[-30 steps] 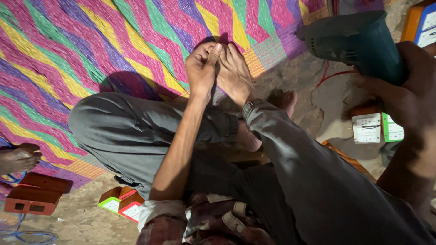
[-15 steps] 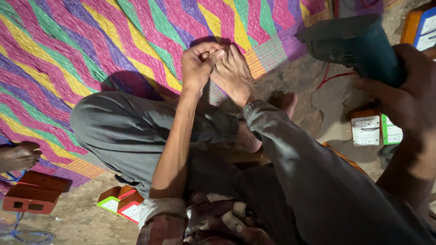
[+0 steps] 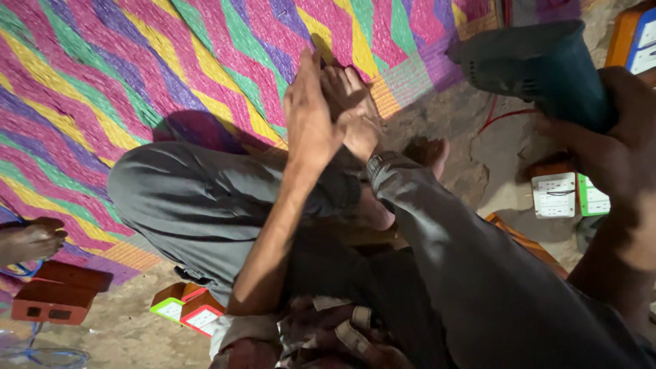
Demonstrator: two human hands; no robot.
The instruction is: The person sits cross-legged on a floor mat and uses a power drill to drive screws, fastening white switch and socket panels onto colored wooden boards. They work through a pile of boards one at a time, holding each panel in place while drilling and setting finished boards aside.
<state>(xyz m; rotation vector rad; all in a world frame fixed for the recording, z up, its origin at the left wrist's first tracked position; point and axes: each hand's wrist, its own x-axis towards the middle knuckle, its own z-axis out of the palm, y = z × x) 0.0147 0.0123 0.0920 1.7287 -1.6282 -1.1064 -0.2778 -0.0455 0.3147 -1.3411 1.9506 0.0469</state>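
Over the striped mat [image 3: 137, 82], the left hand [image 3: 309, 119] is pressing flat and open against the curling right hand [image 3: 355, 116], perhaps steadying something small. I cannot tell whether its grip is closing on anything. Rightward, another person's hand [image 3: 615, 157] is gripping a teal drill [image 3: 540, 65], well clear.

Small item between left hand [image 3: 311, 116] and right hand [image 3: 355, 113]: hidden by fingers, kind not determinable. Power drill [image 3: 540, 68]: front concealed. Orange box [image 3: 632, 37]: cut off by right edge. Another person's foot [image 3: 31, 239]: cut off at left edge.
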